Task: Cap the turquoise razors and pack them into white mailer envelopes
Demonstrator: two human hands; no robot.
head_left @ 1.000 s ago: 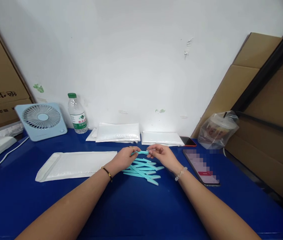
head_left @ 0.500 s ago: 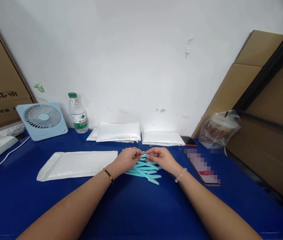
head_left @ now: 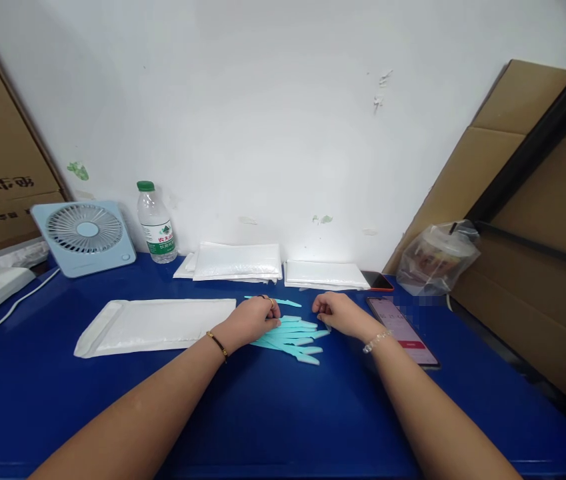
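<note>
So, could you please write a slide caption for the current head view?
Left hand at a fanned pile of turquoise sticks on a blue table, right hand between pile and lit phone.

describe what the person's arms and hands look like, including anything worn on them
Both forearms are bare, with no sleeves in view, and neither hand is gloved. The left hand has a gold-coloured ring and, at the wrist, a thin dark bracelet with gold-coloured parts. The right hand has a clear beaded bracelet at its wrist.
</note>
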